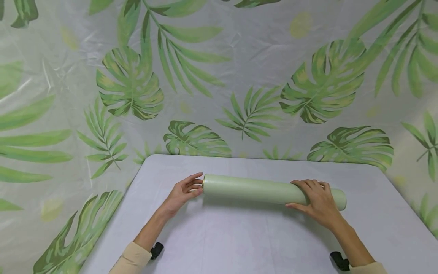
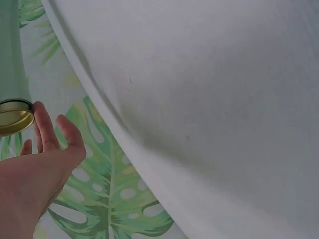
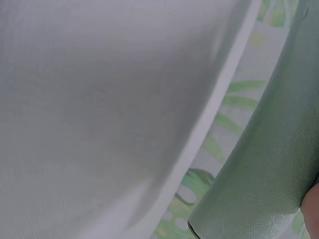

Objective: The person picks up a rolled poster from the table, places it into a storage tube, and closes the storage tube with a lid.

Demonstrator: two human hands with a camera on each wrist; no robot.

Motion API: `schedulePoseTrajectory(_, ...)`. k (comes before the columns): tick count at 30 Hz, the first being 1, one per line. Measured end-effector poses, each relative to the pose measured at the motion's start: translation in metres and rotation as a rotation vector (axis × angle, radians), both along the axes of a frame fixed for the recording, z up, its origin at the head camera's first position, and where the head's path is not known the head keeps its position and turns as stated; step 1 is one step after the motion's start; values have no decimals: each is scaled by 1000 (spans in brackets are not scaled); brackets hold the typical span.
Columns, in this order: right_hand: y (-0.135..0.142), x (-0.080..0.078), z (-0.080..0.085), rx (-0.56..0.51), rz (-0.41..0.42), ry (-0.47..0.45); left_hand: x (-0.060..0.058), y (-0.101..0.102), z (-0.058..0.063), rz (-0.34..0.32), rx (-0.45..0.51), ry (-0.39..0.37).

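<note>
A long pale green cylindrical tube (image 1: 253, 189) lies sideways above the table, its right end slightly lower in the head view. My right hand (image 1: 318, 201) grips it near that end, fingers over the top and thumb below. At the tube's left end is a gold metal rim (image 2: 17, 127), seen from its recessed face in the left wrist view. My left hand (image 1: 181, 193) is beside this end, fingers loosely extended and one fingertip at the rim's edge. In the right wrist view the tube (image 3: 264, 164) shows fine scratches, with part of a finger at the frame's edge.
The table (image 1: 239, 243) has a white cover and rounded far corners. Behind it hangs a pale sheet (image 1: 253, 68) printed with green leaves. Black wrist devices show at the left sleeve (image 1: 131, 258) and the right sleeve (image 1: 367, 268).
</note>
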State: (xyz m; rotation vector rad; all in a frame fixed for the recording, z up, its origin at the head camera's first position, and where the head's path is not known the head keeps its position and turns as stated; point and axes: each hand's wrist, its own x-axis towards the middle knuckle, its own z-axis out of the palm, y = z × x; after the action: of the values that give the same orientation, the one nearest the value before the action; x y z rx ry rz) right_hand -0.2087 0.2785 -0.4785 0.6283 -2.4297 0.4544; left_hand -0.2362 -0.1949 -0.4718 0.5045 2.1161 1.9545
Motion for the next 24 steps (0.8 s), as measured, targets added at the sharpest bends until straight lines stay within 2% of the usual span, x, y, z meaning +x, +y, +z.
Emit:
schedulePoseTrajectory(7,1,-1,1,21,6,4,-1,-3,4,-62,-49,18)
schedulePoseTrajectory(15,1,-1,3,33,11,-8,-3,-5,5,-90,-127,47)
schedulePoseTrajectory(24,-1,-1,2,41,12,-23,-1,-6,5,-98,-118,26)
